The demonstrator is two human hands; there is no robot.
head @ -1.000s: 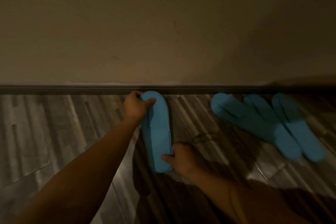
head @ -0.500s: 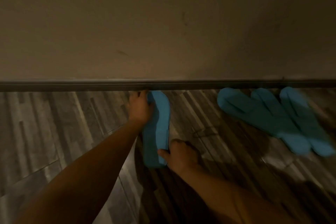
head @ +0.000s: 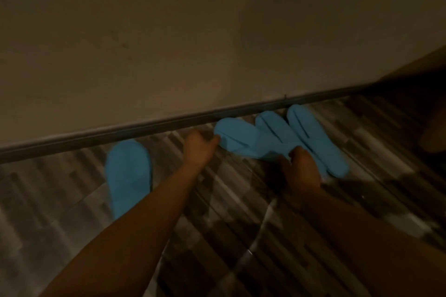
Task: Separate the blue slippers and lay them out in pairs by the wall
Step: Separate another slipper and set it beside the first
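Reaching forward over the wood-patterned floor (head: 241,224), both forearms stretching away from the body toward the wall (head: 193,43).

Lying alone at the near left, the single slipper (head: 128,176), toe toward the baseboard (head: 144,128), long axis running roughly straight out from the wall, apart from either hand.

Coming in further out on the right, the right hand (head: 303,171), resting over the heel ends of the overlapping slippers (head: 277,142), fingers curled downward onto the blue fabric; grip looking partly pressed together, though motion blur is making it impossible to tell whether anything is really pinched.

Arriving a little further still, the left hand (head: 200,146), fingertips touching the toe of the leftmost slipper (head: 237,138), thumb and fingers spread slightly and just beginning to close on its edge; not yet clearly pinching.

Fanning out beyond the hands, three slippers, toes near the baseboard, heels converging and overlapping under the right hand. Leaning leftward, the leftmost slipper's long axis, toe toward the left hand, heel toward the right hand, so lying directly between the two. Probably calling for a lift at both ends and a carry leftward, to sit beside the single slipper as a pair.
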